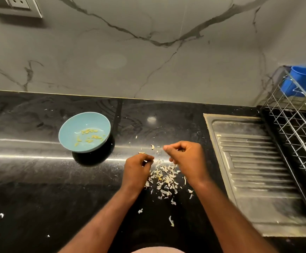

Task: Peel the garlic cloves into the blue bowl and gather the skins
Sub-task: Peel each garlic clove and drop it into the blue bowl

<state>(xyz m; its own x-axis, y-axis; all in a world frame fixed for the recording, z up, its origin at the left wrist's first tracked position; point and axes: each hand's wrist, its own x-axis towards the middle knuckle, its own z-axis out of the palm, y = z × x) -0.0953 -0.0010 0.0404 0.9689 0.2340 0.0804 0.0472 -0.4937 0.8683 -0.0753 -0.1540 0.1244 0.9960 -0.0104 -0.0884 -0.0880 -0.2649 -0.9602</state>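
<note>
The left hand [137, 168] pinches a tiny garlic clove [145, 161], likely light and slippery, best nipped at its ends, while the right hand [186, 157] is curled just right of it, and I cannot tell whether it holds anything.

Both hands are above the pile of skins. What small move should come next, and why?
Probably the left hand should carry the small pale piece it pinches left to the blue bowl, if it is a peeled clove; I cannot tell. The bowl already holds peeled cloves, and the skins lie between the hands. The right hand is curled; what it holds is hidden.
</note>
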